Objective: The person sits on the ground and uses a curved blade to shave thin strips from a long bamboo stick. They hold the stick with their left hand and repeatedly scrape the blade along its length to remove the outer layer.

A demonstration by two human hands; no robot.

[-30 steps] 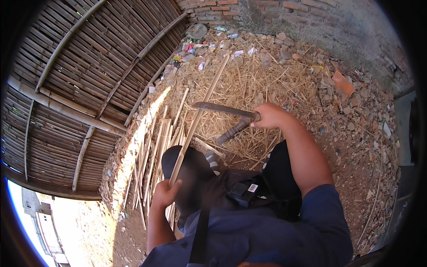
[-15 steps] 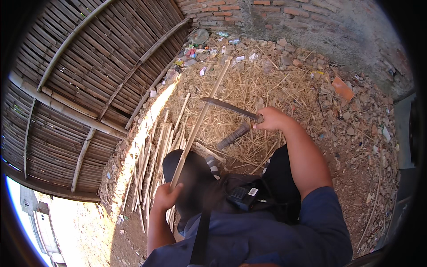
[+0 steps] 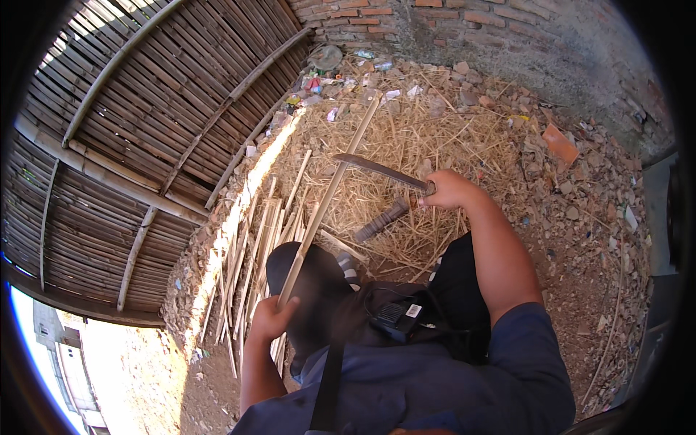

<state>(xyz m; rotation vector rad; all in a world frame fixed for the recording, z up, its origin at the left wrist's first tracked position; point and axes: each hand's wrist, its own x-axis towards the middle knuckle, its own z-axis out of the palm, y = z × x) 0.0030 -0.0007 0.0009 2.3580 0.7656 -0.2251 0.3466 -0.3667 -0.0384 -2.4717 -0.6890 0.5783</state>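
Observation:
A long, pale split bamboo strip [image 3: 328, 199] slants from my lap out over the straw. My left hand [image 3: 272, 317] is closed round its near end, beside my knee. In my right hand [image 3: 448, 190] is a machete [image 3: 380, 170], gripped by its handle. The machete's dark, curved blade points left, and its tip lies at the strip's far half; whether it touches cannot be made out. Just below the right hand, a short, dark, ridged piece of wood [image 3: 382, 220] lies on the straw. More bamboo strips [image 3: 250, 268] lie in a bundle left of my knee.
Loose straw and shavings [image 3: 428, 138] cover the ground ahead. A slatted bamboo wall [image 3: 145, 109] stands at left, a brick wall [image 3: 478, 36] at the back. Litter [image 3: 326, 76] and an orange tile piece [image 3: 560, 143] lie among rubble. A black device [image 3: 395, 319] rests at my lap.
My right hand and the machete have shifted slightly right and away from me. My left hand and the bamboo strip have stayed nearly in place.

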